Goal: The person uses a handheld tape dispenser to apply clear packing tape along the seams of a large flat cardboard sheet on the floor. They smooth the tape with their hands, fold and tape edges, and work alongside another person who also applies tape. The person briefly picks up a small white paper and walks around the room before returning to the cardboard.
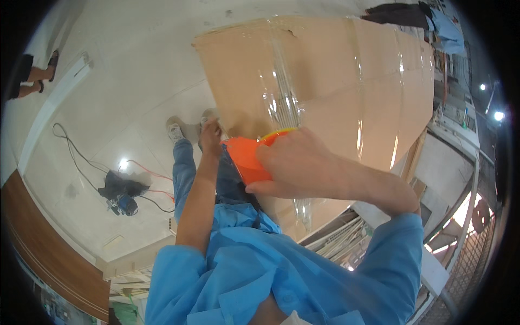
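My right hand (295, 162) is closed around an orange tape dispenser (244, 158), which has a yellow curved rim on its far side. The dispenser is over the left part of a large brown cardboard package (325, 70), close to my body. Strips of clear tape (281, 86) run across the cardboard and shine in the light. At the package's left edge is my left hand (210, 136), its fingers loosely bent and apart, just left of the dispenser. Whether its fingertips touch the cardboard is hard to make out.
A dark power tool (125, 203) with cables lies on the pale tiled floor (135, 81) at left. Another person's feet (46, 73) show at far left; a person in blue (447, 32) is at top right. Long strips (346, 238) lie behind the package's near edge.
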A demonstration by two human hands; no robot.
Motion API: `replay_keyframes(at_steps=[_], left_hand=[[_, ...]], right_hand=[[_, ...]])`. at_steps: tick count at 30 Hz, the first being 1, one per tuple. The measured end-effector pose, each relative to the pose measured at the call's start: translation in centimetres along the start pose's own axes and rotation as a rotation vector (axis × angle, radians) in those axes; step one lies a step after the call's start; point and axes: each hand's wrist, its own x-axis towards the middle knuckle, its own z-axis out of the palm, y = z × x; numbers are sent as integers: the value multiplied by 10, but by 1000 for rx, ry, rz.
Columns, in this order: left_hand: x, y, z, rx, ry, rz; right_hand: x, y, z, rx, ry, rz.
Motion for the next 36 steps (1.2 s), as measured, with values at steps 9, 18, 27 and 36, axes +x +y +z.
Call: replay_keyframes(at_steps=[9,18,27,36], left_hand=[[-8,-10,63,108,-85,-269],[-158,118,144,1375,-885,1253],[-141,32,254,1951,-1276,1126],[-122,-17,269,1485,-1067,1310]], right_hand=[[-24,139,7,91,116,-122],[-112,254,40,-37,261,147],[-119,242,22,-151,142,527],[-15,140,30,-506,-19,622]])
